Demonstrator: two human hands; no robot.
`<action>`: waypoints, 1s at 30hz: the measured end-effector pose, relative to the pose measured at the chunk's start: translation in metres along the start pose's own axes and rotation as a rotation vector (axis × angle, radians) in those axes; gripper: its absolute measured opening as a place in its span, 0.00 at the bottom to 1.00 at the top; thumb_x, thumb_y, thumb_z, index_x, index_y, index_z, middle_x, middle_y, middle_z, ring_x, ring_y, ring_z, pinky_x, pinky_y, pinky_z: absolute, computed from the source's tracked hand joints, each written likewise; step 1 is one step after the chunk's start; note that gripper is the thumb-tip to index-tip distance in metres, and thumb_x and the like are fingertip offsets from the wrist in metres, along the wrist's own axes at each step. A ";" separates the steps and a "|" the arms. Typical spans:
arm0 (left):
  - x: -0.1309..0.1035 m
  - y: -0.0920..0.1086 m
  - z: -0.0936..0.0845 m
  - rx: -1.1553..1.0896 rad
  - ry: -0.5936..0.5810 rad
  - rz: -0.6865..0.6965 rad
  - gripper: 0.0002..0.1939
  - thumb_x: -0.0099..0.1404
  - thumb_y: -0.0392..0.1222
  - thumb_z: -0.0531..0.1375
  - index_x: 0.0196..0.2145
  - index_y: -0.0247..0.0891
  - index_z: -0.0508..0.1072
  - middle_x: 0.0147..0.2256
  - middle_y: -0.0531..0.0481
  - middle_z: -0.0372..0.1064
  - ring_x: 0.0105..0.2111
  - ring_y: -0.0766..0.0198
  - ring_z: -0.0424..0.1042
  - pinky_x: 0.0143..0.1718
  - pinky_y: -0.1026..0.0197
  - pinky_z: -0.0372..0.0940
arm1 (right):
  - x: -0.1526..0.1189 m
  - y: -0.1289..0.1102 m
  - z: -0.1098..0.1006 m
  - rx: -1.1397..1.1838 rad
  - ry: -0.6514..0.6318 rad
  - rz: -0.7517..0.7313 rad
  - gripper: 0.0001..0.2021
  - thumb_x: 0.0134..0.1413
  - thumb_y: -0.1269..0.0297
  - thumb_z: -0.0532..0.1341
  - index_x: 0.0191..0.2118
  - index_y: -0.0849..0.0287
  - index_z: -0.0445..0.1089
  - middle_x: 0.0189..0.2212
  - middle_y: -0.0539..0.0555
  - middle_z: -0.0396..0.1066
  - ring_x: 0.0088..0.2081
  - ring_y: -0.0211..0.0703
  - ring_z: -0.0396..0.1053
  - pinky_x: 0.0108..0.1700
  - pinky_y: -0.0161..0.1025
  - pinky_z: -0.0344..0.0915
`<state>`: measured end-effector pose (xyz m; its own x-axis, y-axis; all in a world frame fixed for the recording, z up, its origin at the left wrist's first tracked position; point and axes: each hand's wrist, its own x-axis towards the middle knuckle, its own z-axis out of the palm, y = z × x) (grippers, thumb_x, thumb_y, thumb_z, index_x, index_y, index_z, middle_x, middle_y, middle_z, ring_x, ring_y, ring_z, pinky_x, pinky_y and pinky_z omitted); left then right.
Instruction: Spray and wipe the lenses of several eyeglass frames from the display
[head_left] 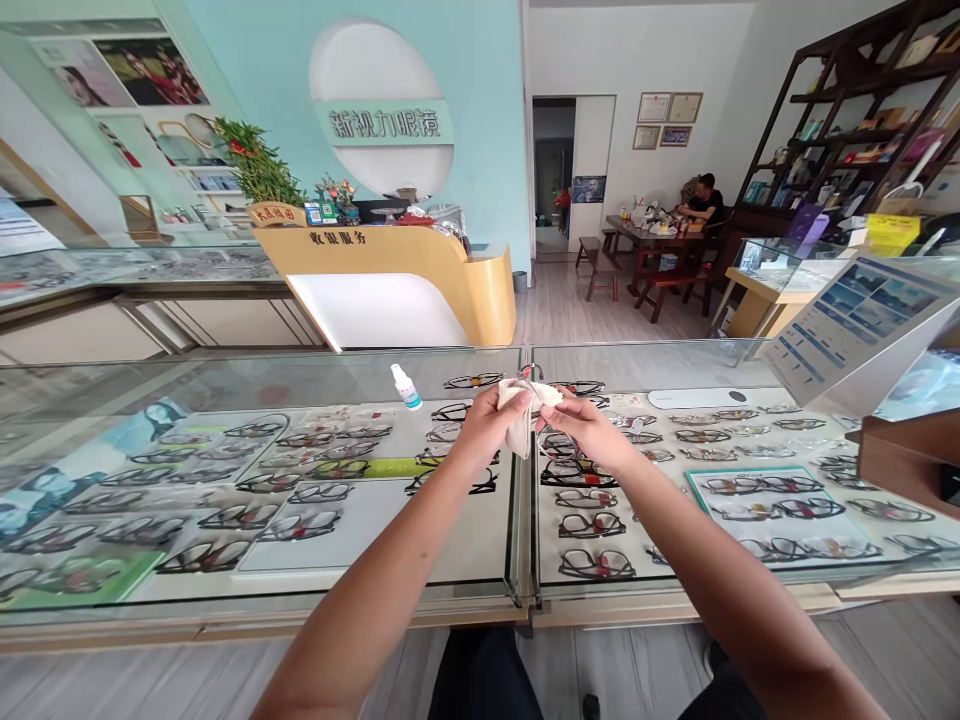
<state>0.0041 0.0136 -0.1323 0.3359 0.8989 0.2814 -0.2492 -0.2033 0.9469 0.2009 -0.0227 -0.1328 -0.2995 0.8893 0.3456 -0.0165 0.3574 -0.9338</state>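
Observation:
Above the seam between two glass display cases, both my hands meet at a cream cleaning cloth (519, 432). My left hand (487, 425) is closed, with the cloth pinched between thumb and fingers. A pair of thin-rimmed eyeglasses (532, 372) is partly wrapped in the cloth, and most of it is hidden. My right hand (589, 425) is closed on the eyeglasses at their right side, its fingertips touching the cloth. To the left, a small white spray bottle (406, 387) stands on the glass top.
Rows of eyeglasses (596, 563) lie inside the glass case (487, 590) below my hands. A tilted display board (862, 325) stands at the right. Beyond the cases are a wooden counter (487, 295) and a person (705, 200) seated at a table.

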 end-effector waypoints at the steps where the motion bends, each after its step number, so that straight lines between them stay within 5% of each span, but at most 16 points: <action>1: 0.000 0.001 0.000 -0.009 -0.010 0.005 0.29 0.60 0.68 0.79 0.36 0.37 0.83 0.26 0.49 0.78 0.25 0.61 0.76 0.28 0.61 0.68 | 0.000 0.000 0.000 0.002 0.002 0.005 0.30 0.63 0.28 0.69 0.32 0.54 0.82 0.45 0.57 0.72 0.52 0.55 0.70 0.62 0.51 0.67; 6: -0.004 0.006 0.009 -0.052 0.004 -0.001 0.28 0.56 0.63 0.82 0.35 0.38 0.80 0.25 0.52 0.76 0.24 0.63 0.75 0.29 0.61 0.70 | -0.001 0.000 0.000 0.017 -0.031 0.015 0.30 0.63 0.29 0.69 0.32 0.55 0.83 0.45 0.57 0.74 0.52 0.55 0.71 0.63 0.51 0.67; 14: -0.003 -0.001 0.007 0.032 0.075 0.008 0.36 0.62 0.78 0.71 0.28 0.38 0.76 0.20 0.51 0.71 0.21 0.63 0.70 0.25 0.60 0.64 | -0.003 -0.002 0.000 0.043 -0.041 -0.002 0.29 0.61 0.29 0.71 0.32 0.54 0.84 0.50 0.58 0.74 0.56 0.57 0.71 0.66 0.52 0.64; 20: -0.001 0.008 -0.011 0.028 -0.054 -0.050 0.32 0.57 0.68 0.80 0.42 0.36 0.84 0.35 0.48 0.81 0.33 0.61 0.76 0.38 0.60 0.71 | -0.004 -0.009 -0.006 0.136 0.026 0.076 0.26 0.57 0.32 0.75 0.30 0.52 0.84 0.45 0.56 0.76 0.52 0.55 0.71 0.65 0.49 0.63; 25: -0.005 0.010 0.004 0.016 -0.026 0.017 0.29 0.55 0.57 0.84 0.44 0.38 0.80 0.31 0.51 0.79 0.31 0.62 0.76 0.36 0.61 0.70 | -0.004 -0.007 0.000 0.154 0.045 0.045 0.27 0.57 0.30 0.74 0.29 0.52 0.83 0.42 0.56 0.77 0.52 0.56 0.72 0.63 0.50 0.66; 30: -0.009 0.010 0.018 0.018 0.039 0.108 0.29 0.59 0.65 0.80 0.35 0.39 0.75 0.25 0.52 0.75 0.23 0.64 0.71 0.27 0.61 0.66 | -0.004 0.000 0.010 0.128 0.013 -0.032 0.29 0.61 0.30 0.72 0.31 0.54 0.83 0.51 0.58 0.72 0.55 0.55 0.71 0.60 0.48 0.71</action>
<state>0.0145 -0.0037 -0.1226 0.2721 0.8858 0.3760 -0.2657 -0.3064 0.9141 0.1930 -0.0293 -0.1351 -0.2846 0.8820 0.3757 -0.1481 0.3467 -0.9262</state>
